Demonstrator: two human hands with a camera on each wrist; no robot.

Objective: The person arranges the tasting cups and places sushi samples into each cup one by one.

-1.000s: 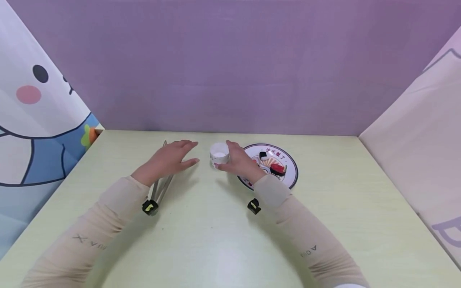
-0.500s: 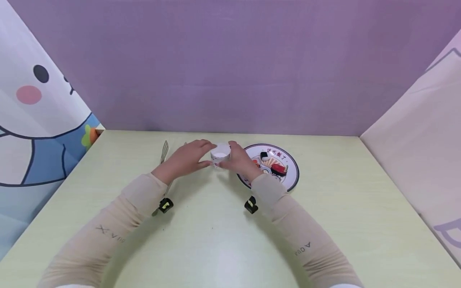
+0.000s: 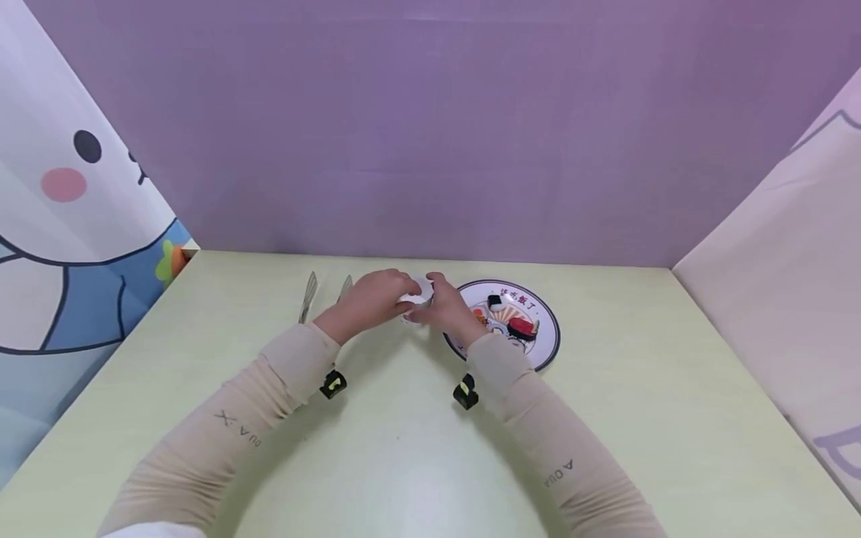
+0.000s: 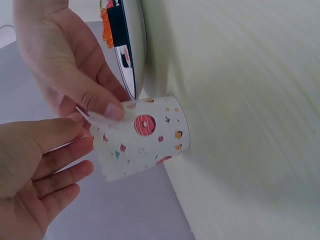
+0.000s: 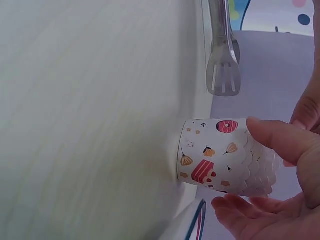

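Note:
A stack of paper baking cups (image 4: 142, 140), white with printed cakes and scalloped rims, stands on the table between both hands. My right hand (image 3: 447, 308) grips its side, thumb near the rim. From the other side my left hand (image 3: 375, 300) pinches at the upper rim, its other fingers extended free in the left wrist view. Several overlapping scalloped edges of the cups (image 5: 220, 160) show in the right wrist view. The inside is mostly hidden by the hands.
To the right, partly behind the right hand, lies a round plate (image 3: 550, 336) with toy-like sushi pieces (image 3: 522, 329). Slotted metal tongs (image 3: 309, 293) lie left of the cups, partly under the left forearm. A purple backdrop (image 3: 430, 134) rises behind the table.
My left hand has moved right from over the tongs to the cups and now pinches at their rim. The right hand stays on the stack. The view has tilted up slightly.

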